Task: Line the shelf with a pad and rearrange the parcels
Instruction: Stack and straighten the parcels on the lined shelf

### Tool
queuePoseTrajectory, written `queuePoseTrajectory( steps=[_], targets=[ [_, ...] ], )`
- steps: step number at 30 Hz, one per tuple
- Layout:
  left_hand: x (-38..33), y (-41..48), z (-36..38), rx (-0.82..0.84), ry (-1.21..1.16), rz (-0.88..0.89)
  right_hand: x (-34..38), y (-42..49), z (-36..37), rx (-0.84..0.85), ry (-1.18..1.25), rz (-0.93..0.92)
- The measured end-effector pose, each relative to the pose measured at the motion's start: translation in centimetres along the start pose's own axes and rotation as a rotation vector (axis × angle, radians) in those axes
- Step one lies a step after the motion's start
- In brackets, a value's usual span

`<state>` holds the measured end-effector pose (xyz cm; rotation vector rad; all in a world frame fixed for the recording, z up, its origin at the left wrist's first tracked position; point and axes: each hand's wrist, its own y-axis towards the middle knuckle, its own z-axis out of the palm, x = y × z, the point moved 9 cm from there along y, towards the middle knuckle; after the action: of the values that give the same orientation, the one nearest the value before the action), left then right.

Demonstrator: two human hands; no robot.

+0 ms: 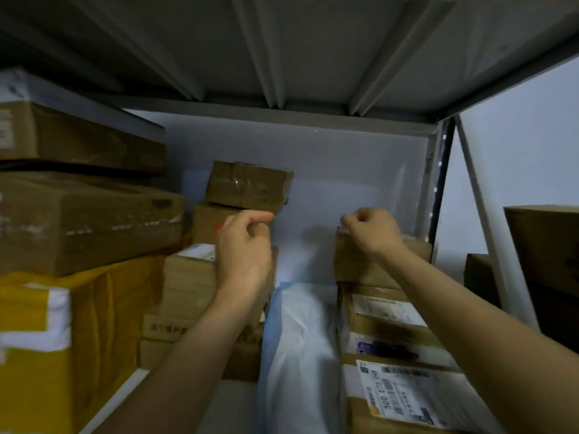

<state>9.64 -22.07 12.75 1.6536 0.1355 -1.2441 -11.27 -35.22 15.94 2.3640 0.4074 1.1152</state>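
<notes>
A white pad with a blue rim [297,333] runs down the middle of the shelf, between two groups of parcels, and rises towards my hands. My left hand [244,249] is raised with thumb and fingers pinched at the pad's upper left edge. My right hand [372,230] pinches the upper right edge, just above a brown box [360,267]. A stack of small brown boxes [188,277] stands left of the pad, with a taped box [247,183] on top. Labelled parcels [407,389] lie to the right of the pad.
Large brown cartons [87,220] sit on a yellow parcel [94,324] at the far left. The shelf above [282,51] hangs low overhead. A metal upright [438,183] bounds the right side, with more cartons [545,245] beyond it.
</notes>
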Motion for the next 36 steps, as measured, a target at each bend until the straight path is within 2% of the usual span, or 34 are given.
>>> queuePoseTrajectory(
  steps=[2,4,7,12,14,21,25,31,36],
  targets=[
    [1.3,0.3,-2.8,-0.086,0.01,-0.057,1.8,-2.2,4.7,0.3,0.163,0.102],
    [2.8,0.5,-5.4,-0.173,0.066,-0.105,2.6,-4.9,8.5,0.561,0.188,0.227],
    [5.2,0.4,-8.3,-0.232,0.093,-0.19,3.0,-7.3,11.6,0.685,0.199,0.301],
    [10.5,-0.8,-8.6,-0.089,0.064,-0.544,2.3,-8.0,13.4,0.676,0.224,0.351],
    [10.8,-1.2,-8.0,-0.012,-0.005,-0.595,1.8,-8.2,13.8,0.675,0.252,0.38],
    [9.0,-1.4,-8.1,-0.027,-0.206,-0.602,2.3,-8.3,13.8,0.648,0.544,0.425],
    [7.5,-1.5,-7.7,-0.03,-0.172,-0.519,3.4,-8.0,12.8,0.622,0.692,0.385],
    [5.0,-1.9,-4.4,0.06,-0.224,-0.412,1.1,-6.6,6.7,0.368,0.81,0.417],
    [3.6,-3.3,0.3,0.225,-0.216,-0.362,-3.8,-6.2,-0.7,0.128,0.784,0.501]
  ],
)
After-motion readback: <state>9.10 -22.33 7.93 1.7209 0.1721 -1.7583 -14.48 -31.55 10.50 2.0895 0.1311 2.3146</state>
